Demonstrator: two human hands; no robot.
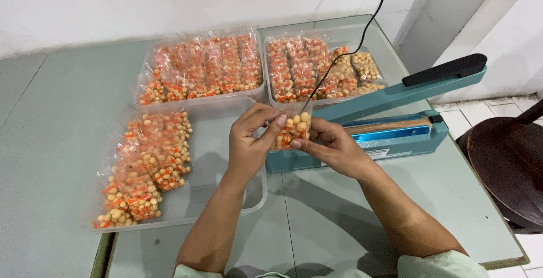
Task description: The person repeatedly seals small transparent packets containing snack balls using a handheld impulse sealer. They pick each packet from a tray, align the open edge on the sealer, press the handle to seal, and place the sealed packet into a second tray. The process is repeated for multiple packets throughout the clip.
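Nearest the camera, two forearms in pale green sleeves [435, 264] reach out over a grey-green table [56, 142]. The left hand [249, 142] and the right hand [334, 148] meet above the table's middle, and between them they hold a small clear bag [292, 130] filled with round yellowish snacks and orange pieces. The left thumb and fingers are pinched together on the bag's upper left edge; the right thumb and fingers are clamped on its lower right side, so the bag hangs upright between both hands, in front of the near end of the sealer. Under and to the left of the left hand lies a shallow clear tray [226, 159], with a heap of filled bags [147, 165] piled along its left side and its right part bare. Just to the right of the hands stands a teal heat sealer [390, 136], its long arm [407, 88] raised at a slant and ending in a black handle [447, 67]. A black cord [362, 29] runs from the hands' area up toward the white wall [169, 1]. Farther back, two clear tubs sit side by side, touching the tray's far edge: the left tub [201, 100] and the right tub [271, 94], both packed with rows of the same bags. Off the table's right edge, a dark brown stool [509, 159] stands on the tiled floor [464, 119].
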